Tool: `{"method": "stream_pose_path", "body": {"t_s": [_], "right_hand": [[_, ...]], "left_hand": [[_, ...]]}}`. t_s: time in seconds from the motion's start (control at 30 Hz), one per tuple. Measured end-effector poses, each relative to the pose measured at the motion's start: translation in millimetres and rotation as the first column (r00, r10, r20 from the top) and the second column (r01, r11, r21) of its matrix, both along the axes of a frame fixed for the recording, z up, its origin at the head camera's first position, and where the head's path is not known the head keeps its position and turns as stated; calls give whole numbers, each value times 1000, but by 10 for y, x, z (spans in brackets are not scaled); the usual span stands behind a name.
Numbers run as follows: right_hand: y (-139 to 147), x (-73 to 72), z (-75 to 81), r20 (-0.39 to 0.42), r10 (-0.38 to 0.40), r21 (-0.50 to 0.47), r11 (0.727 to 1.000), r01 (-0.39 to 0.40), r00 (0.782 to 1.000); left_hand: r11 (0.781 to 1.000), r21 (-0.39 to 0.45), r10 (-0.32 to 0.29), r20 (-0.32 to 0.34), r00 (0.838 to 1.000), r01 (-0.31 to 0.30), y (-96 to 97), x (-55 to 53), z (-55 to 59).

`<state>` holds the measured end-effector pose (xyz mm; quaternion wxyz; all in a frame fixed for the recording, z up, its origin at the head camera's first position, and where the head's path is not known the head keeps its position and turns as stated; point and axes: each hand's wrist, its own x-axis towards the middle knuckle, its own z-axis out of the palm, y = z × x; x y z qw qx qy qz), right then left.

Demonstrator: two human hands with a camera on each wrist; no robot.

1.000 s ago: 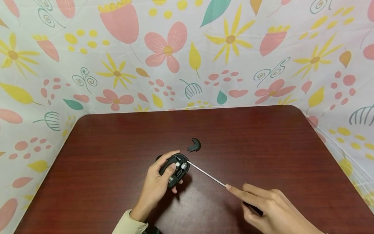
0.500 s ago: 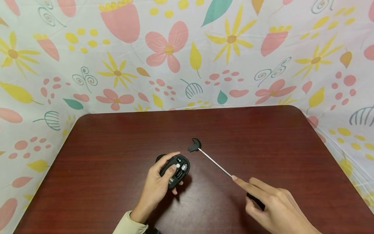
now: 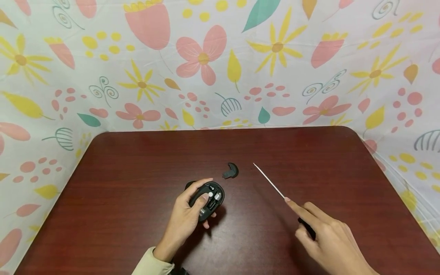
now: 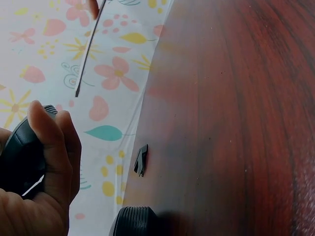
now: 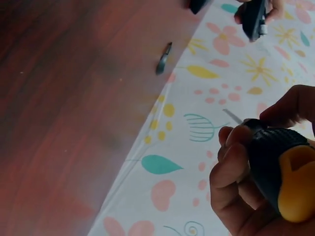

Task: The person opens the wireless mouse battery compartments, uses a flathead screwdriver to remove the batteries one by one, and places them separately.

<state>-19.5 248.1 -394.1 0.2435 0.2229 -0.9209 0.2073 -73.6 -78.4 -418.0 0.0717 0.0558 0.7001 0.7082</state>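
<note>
In the head view, my left hand (image 3: 182, 215) grips a black computer mouse (image 3: 214, 207) with its underside up. The thumb lies across the underside, beside an uncovered battery compartment with a silvery part showing. My right hand (image 3: 328, 235) holds a screwdriver (image 3: 269, 181), forefinger along its thin shaft. Its black and yellow handle (image 5: 290, 172) fills the palm in the right wrist view. The tip points up and left, apart from everything else. Between mouse and tip, a curved black cover (image 3: 232, 170) lies on the table.
A second black object with a ribbed part (image 4: 134, 222) sits on the table behind my left hand, mostly hidden in the head view. The dark red wooden table (image 3: 137, 160) ends at a floral cloth (image 3: 213, 95) at the back and sides.
The screwdriver tip has gone from the mouse's end to the cover's edge, then right and away from both. My left hand and the mouse have hardly moved.
</note>
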Motion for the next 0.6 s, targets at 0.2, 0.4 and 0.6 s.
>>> {"method": "stream_pose_path", "body": {"t_s": [0.2,0.4,0.6], "right_hand": [[25,18,-48,70,-66,-7,998,66,995],[43,4,-119,107,-90,-34,995,94,990],[61,-35,-185,146,-139,-17,990,143,979]], "left_hand": [[1000,10,-10,12,1000,10,6,-5,9],[1000,2,17,12,1000,-17,13,0,7],[1000,3,26,4,1000,-26,10,-3,4]]}}
